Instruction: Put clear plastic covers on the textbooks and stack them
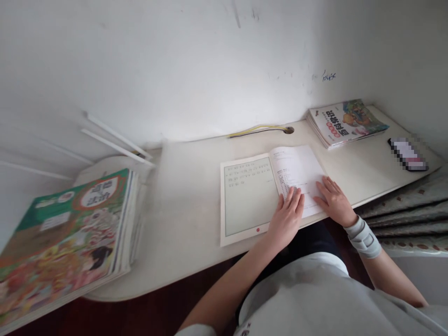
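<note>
An open workbook (pixel 252 191) lies on the white desk (pixel 182 205), its left page pale green and its right page white with printed text. My left hand (pixel 287 217) rests flat on the book near its spine, fingers stretched out. My right hand (pixel 334 200) lies flat on the right page beside it, fingers apart. A grey band (pixel 364 237) wraps my right wrist. Neither hand holds anything.
A stack of colourful books (pixel 66 233) sits at the desk's left end. Another stack (pixel 346 122) lies at the back right, with a phone (pixel 408 154) near the right edge. A cable hole with yellow wires (pixel 266 129) is by the wall. Patterned fabric (pixel 406 210) lies to the right.
</note>
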### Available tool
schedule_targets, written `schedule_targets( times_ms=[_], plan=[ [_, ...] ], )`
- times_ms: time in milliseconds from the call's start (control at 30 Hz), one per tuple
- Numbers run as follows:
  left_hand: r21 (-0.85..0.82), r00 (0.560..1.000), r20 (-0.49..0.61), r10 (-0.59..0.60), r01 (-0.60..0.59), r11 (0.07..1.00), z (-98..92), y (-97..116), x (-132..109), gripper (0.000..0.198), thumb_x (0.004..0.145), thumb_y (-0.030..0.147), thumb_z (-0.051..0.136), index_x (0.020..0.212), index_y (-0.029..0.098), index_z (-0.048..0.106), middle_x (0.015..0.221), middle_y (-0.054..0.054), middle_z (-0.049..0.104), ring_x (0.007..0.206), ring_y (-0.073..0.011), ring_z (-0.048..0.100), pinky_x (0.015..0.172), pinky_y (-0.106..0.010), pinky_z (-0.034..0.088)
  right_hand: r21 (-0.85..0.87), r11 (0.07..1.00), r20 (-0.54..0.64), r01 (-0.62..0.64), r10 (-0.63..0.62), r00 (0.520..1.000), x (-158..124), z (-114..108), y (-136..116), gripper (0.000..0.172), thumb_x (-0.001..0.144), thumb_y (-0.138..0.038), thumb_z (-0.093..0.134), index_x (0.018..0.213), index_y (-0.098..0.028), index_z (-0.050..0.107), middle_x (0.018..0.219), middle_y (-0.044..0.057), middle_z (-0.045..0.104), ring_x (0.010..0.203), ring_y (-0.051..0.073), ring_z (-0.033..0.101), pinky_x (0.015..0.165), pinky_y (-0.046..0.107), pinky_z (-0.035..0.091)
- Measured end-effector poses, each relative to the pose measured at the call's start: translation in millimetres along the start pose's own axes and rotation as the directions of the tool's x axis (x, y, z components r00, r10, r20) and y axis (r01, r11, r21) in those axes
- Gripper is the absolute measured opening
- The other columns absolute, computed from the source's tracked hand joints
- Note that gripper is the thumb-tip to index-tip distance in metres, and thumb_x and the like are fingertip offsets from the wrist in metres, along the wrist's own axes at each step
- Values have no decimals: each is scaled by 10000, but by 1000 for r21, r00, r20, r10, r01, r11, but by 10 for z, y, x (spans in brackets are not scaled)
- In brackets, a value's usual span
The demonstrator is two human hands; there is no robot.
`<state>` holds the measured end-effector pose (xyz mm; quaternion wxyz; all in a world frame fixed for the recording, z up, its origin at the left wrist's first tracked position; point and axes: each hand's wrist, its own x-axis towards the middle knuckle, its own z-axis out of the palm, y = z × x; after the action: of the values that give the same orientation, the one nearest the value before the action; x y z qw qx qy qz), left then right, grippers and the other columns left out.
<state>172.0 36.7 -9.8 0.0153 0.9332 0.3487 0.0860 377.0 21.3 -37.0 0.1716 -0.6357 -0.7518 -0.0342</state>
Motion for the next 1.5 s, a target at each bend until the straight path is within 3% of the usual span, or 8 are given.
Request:
schedule_targets(
  times_ms=[133,233,333,400,533,700,1233,1500],
  plan=[
    [-155,1000,-3,27,-27,988,-98,-188,-174,687,878,381,467,1429,101,167,1487,-203,199,1386,-282,89,1090,-464,265,-51,998,-3,-21,21,1000,20,-77,-91,495,907,-413,391,1262,-86,504,1369,221,426,1298,298,363,1024,472,342],
    [-174,986,-50,-162,151,973,-153,-470,-481,805,848,541,434,1451,150,70,1502,-198,147,1385,-318,47,1084,-556,195,-90,995,-14,31,-33,999,86,-178,-271,530,909,-446,368,1293,-98,477,1404,208,384,1324,297,319,1055,496,278],
    [-194,844,-133,-519,491,849,-131,-766,-819,723,894,497,344,1448,116,78,1488,-240,159,1377,-348,91,1061,-595,201,-83,976,41,200,-197,979,214,-243,-489,623,880,-529,381,1337,-107,429,1434,187,345,1343,283,283,1081,488,227],
    [-247,775,-124,-619,580,776,-96,-892,-980,690,906,460,325,1445,103,84,1476,-243,202,1369,-332,176,1062,-566,240,-63,945,113,322,-314,943,337,-251,-624,668,853,-580,394,1350,-134,415,1442,171,336,1345,289,276,1077,505,219],
    [-317,751,-115,-651,593,740,-67,-943,-1082,659,907,425,330,1444,110,114,1465,-210,264,1345,-305,272,1067,-544,264,-47,902,266,429,-403,876,632,-217,-841,565,866,-528,423,1279,-150,495,1422,150,383,1324,301,310,1053,539,237],
    [-392,679,-109,-726,642,659,-108,-905,-1061,655,906,420,338,1448,123,118,1468,-186,274,1335,-299,298,1048,-515,320,-144,931,284,335,-286,915,810,-126,-969,414,908,-260,366,1259,-89,503,1393,172,417,1288,317,359,1014,562,269],
    [-367,656,-84,-750,680,635,-92,-917,-1064,696,884,418,391,1441,94,129,1436,-215,319,1305,-336,339,1015,-542,347,-216,974,303,66,2,953,668,-137,-942,524,874,-342,379,1332,-92,428,1421,192,366,1308,356,307,1018,583,226],
    [-347,688,-100,-719,654,673,-98,-902,-1029,682,878,430,391,1438,122,153,1432,-196,337,1296,-342,352,1026,-565,318,-139,958,308,250,-198,931,868,-66,-998,489,879,-195,312,1362,-192,394,1482,94,284,1348,293,263,1038,557,246]
  ],
)
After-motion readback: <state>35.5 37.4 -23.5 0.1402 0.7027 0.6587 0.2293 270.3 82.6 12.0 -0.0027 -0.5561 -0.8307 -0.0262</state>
